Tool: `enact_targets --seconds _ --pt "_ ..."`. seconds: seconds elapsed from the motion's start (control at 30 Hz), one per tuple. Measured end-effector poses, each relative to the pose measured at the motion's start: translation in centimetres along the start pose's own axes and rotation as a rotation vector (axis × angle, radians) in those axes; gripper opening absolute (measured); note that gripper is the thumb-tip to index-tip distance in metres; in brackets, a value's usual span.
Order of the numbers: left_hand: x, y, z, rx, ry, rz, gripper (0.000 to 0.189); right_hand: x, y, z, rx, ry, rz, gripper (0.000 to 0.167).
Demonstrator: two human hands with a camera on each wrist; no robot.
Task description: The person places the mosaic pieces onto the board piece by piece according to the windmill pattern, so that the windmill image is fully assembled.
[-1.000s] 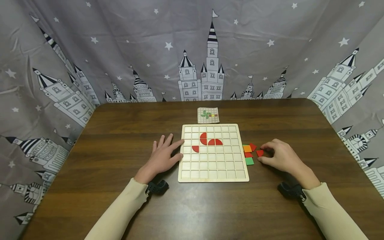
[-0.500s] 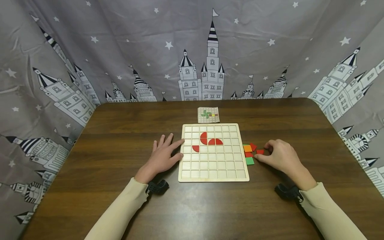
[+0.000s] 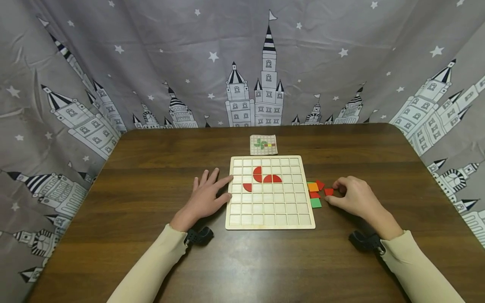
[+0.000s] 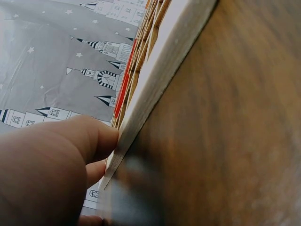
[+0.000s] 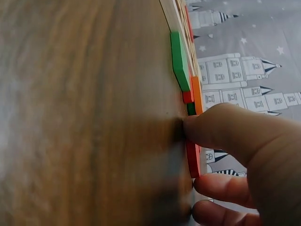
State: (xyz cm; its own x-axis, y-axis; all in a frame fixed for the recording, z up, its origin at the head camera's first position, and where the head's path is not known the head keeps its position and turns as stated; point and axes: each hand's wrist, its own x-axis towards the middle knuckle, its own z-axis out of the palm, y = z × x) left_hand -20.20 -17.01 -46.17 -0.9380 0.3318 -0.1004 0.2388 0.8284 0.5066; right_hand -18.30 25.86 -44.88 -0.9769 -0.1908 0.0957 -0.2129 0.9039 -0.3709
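Observation:
My left hand (image 3: 204, 198) lies on the table at the left of a pale wooden grid board (image 3: 269, 214), fingers spread. Its thumb and index fingertip touch the board's left edge; the left wrist view shows the thumb (image 4: 101, 136) against that rim. Red quarter-circle tiles (image 3: 267, 179) sit in several of the board's cells. Right of the board, my right hand (image 3: 354, 195) holds a small red tile (image 3: 329, 192) by its edges. In the right wrist view the red tile (image 5: 193, 160) stands between thumb and index finger, low at the tabletop.
Loose tiles lie against the board's right edge: an orange one (image 3: 312, 187), a green one (image 3: 315, 203) and red ones (image 3: 320, 185). A small pattern card (image 3: 263, 144) lies behind the board. A grey castle-print curtain (image 3: 170, 63) hangs beyond the table.
My right hand has shifted slightly left, then back right, and the red tile at its fingertips has turned a little. The left hand stays at the board's edge.

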Motion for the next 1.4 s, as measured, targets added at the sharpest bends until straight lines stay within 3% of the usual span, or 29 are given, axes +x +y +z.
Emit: enact_targets --seconds 1.07,1.4 --pt "0.1 0.0 0.0 -0.016 -0.003 0.004 0.059 0.3 0.2 0.0 0.006 0.027 0.022 0.036" --pt "0.0 0.0 0.0 -0.015 0.005 0.005 0.058 1.1 -2.2 -0.6 0.055 0.076 -0.012 0.032"
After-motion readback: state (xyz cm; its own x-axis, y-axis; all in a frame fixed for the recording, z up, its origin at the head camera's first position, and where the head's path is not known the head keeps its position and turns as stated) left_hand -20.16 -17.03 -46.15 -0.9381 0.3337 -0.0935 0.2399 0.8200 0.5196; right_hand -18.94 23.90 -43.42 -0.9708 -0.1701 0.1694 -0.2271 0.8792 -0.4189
